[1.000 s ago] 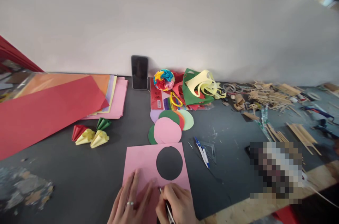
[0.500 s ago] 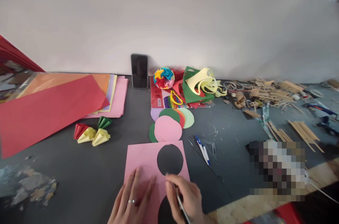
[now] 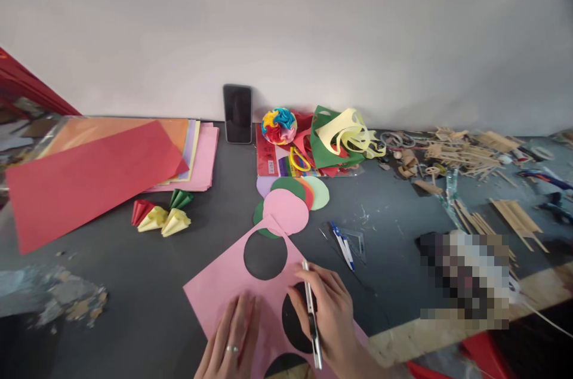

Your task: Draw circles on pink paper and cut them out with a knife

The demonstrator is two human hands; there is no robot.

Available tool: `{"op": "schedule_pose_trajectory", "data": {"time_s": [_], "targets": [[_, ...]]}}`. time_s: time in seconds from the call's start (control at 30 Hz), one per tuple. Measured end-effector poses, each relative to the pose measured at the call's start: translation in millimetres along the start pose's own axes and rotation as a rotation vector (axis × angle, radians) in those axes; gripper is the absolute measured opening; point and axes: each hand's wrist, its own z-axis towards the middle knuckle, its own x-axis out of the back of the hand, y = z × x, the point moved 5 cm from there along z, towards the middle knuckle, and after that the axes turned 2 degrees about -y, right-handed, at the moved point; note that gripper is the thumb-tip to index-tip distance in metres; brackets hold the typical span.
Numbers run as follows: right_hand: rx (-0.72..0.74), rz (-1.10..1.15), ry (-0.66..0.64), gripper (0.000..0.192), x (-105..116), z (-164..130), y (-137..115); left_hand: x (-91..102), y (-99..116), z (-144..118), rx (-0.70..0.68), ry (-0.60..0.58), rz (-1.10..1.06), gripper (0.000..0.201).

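Note:
A pink paper sheet (image 3: pixel 224 290) with round holes cut through it lies turned at an angle on the dark table. My left hand (image 3: pixel 235 334), wearing a ring, rests flat on the sheet with its fingers stretched out. In my right hand (image 3: pixel 329 310) is a slim silver craft knife (image 3: pixel 312 313), over the sheet's right side by the second hole. Just beyond the sheet's top corner sits a pink paper circle (image 3: pixel 286 212), on top of a dark green circle (image 3: pixel 293 187) and other coloured circles. A blue and white compass (image 3: pixel 342 246) lies to the right.
At the back stand a phone (image 3: pixel 237 113) and a colourful folded-paper ball (image 3: pixel 279 126) near green and yellow paper scraps (image 3: pixel 331 140). Folded paper cones (image 3: pixel 153 219) and a red sheet (image 3: pixel 98 179) lie left. Wooden sticks (image 3: pixel 456 155) are heaped at right.
The pink sheet has rotated, its top corner now overlapping the pink circle. My right hand has lifted the knife's tip from the first hole's edge and tilted the knife more upright.

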Motion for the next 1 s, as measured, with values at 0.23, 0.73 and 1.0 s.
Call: {"op": "schedule_pose_trajectory", "data": {"time_s": [0.23,0.73,1.0], "targets": [[-0.006,-0.042,0.037,0.01,-5,15,-10,-2.8,3,-4,-0.025,0.01,-0.068,0.071],[-0.111,0.395,-0.068,0.018,-3,17,-11,2.1,4,1,0.064,0.042,-0.068,0.074],[-0.24,0.56,-0.17,0.016,-3,21,-9,0.3,8,-3,0.102,0.041,-0.022,0.071]]}}
